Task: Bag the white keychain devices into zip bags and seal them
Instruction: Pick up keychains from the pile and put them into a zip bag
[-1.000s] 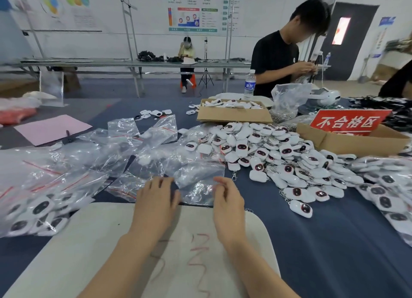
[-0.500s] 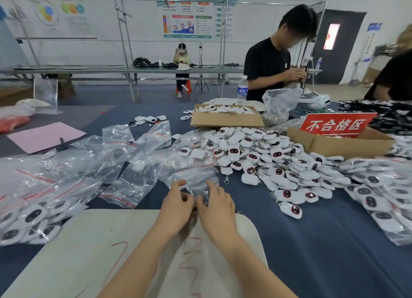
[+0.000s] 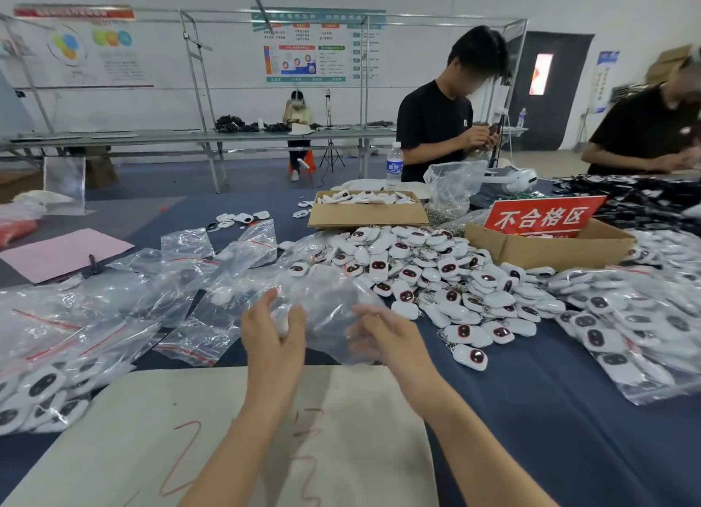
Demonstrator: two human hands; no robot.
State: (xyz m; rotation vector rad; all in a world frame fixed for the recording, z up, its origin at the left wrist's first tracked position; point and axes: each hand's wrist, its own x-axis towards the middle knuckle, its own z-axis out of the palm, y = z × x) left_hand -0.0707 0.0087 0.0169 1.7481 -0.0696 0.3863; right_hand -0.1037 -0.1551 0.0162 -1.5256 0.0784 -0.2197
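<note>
An empty clear zip bag point(image 3: 326, 317) hangs lifted just above the table in front of me. My left hand point(image 3: 274, 339) pinches its left edge. My right hand point(image 3: 383, 336), blurred and partly behind the plastic, holds its right side. A big heap of white keychain devices point(image 3: 436, 275) with dark red-lit faces lies on the blue table right of the bag. Loose empty zip bags point(image 3: 182, 279) with red seal strips are spread to the left.
Filled bags lie at the near left point(image 3: 41, 389) and at the right point(image 3: 626, 317). A white mat point(image 3: 227, 430) is under my forearms. Behind stand a cardboard box with a red sign point(image 3: 546, 248), a second box point(image 3: 364, 212), a water bottle point(image 3: 394, 163) and pink paper point(image 3: 64, 252). Two people work across the table.
My hands came together on a bag lying at the mat's far edge, then lifted it off the table and moved apart, holding it up between them.
</note>
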